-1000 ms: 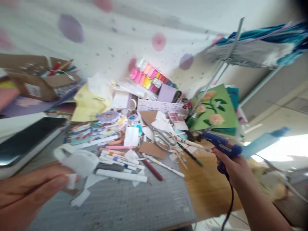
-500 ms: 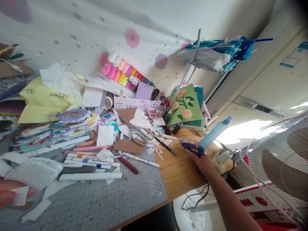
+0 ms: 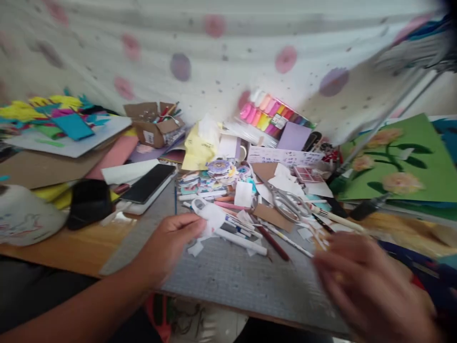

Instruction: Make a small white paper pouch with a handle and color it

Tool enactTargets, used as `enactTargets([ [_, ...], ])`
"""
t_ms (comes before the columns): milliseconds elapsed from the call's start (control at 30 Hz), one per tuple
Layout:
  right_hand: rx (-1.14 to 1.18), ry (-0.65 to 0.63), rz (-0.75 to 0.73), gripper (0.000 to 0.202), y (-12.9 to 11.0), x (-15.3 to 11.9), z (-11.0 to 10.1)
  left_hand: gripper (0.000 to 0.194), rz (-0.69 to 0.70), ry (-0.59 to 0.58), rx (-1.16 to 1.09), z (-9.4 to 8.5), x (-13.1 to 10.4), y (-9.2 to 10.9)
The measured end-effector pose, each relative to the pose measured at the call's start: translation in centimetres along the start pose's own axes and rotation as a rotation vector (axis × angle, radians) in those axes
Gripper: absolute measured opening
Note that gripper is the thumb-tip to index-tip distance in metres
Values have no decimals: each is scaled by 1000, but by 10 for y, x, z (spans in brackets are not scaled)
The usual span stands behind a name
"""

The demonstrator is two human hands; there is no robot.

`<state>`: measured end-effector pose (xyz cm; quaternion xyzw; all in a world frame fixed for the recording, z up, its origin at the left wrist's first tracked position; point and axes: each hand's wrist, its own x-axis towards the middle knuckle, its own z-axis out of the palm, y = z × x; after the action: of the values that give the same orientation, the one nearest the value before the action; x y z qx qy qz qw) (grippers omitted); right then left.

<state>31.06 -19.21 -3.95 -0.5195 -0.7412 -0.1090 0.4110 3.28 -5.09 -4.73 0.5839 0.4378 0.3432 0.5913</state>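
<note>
My left hand [image 3: 178, 233] pinches a small white cut-out piece [image 3: 214, 218] between thumb and fingertips, above the grey cutting mat [image 3: 228, 281]. My right hand [image 3: 371, 281] is at the lower right, its fingers curled but smeared by motion. Just behind that hand lies a dark blue glue gun [image 3: 417, 264], partly covered; whether the fingers touch it cannot be made out. Beyond my left hand are white markers [image 3: 243, 242] and a dark red pen [image 3: 273, 242]. Scissors with grey handles [image 3: 287, 207] rest among paper scraps.
A black phone [image 3: 150, 183] lies at the left beside a cardboard box [image 3: 153, 126] of tools. Farther back stand coloured clay packs [image 3: 273, 114]. At the right leans a green card with paper flowers [image 3: 414, 152]. The mat's front edge drops to the floor.
My view has swung left. My left hand has come in from the edge with the white piece. My right hand, earlier on the glue gun, now shows blurred in front of it.
</note>
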Motion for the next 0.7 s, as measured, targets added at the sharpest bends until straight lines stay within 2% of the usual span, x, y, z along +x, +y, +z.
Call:
enactTargets([
  [67, 52, -67, -234, 20, -29, 34, 45, 23, -18, 5, -65, 7, -1, 0],
  [133, 24, -37, -315, 12, -49, 60, 82, 23, -21, 2, -137, 10, -2, -1],
  [233, -82, 15, -410, 14, -56, 77, 113, 20, -36, 13, -272, 13, -4, -1],
  [333, -53, 40, -366, 12, -49, 75, 119, 23, -35, 8, -270, 12, -3, -3],
  [467, 134, 51, -234, 13, -39, 69, 114, 27, 52, -38, -41, 7, -1, -4],
  [600, 291, 129, 53, 12, -29, 74, 107, 20, 280, -64, 344, 0, 2, -3],
  [700, 282, 220, 105, 18, -25, 76, 105, 19, 492, -39, 571, -2, 3, -5],
])
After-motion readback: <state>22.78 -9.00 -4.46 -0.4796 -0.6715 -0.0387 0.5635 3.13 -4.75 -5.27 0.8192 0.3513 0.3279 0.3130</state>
